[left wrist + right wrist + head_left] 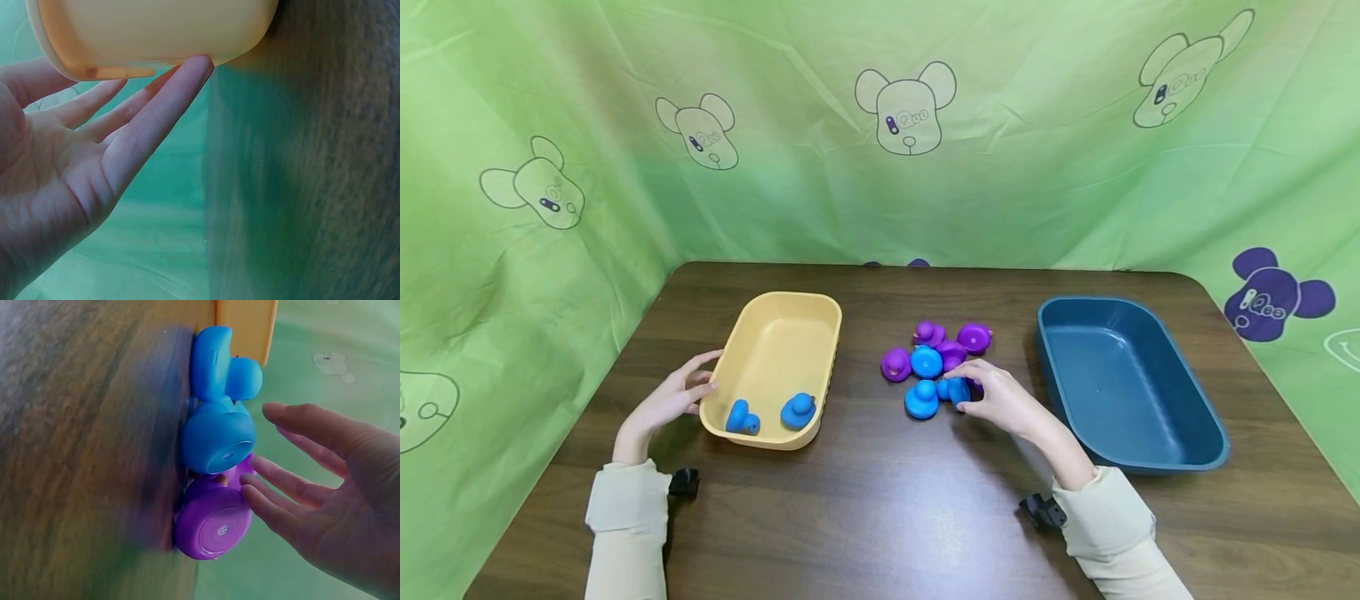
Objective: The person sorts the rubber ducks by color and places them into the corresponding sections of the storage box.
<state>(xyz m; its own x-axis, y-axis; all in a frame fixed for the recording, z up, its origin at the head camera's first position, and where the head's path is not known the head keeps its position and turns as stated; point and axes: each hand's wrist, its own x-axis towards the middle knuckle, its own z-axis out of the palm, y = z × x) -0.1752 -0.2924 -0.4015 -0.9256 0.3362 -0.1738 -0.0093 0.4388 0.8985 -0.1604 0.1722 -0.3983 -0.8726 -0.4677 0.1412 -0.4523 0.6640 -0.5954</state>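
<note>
My left hand (pixel 672 398) touches the left side of a yellow plastic basin (pixel 782 329), fingers fairly straight along its outer wall (pixel 156 31). Inside it sit two blue rubber ducks, one tipped over (pixel 742 418) and one upright (pixel 798 410). Over a cluster at the table's middle, my right hand (pixel 1003 402) spreads its thumb and fingers around a tipped blue duck (pixel 955 391). The right wrist view shows gaps between the fingertips and this duck (pixel 215 437). An upright blue duck (pixel 921 401), an overturned blue one (pixel 927 362) and several purple ducks (pixel 895 364) lie close by.
A dark blue basin (pixel 1123 392) stands to the right of the cluster, beyond my right hand. The brown wooden table (pixel 850 517) meets a green printed cloth (pixel 805 208) at the back and sides.
</note>
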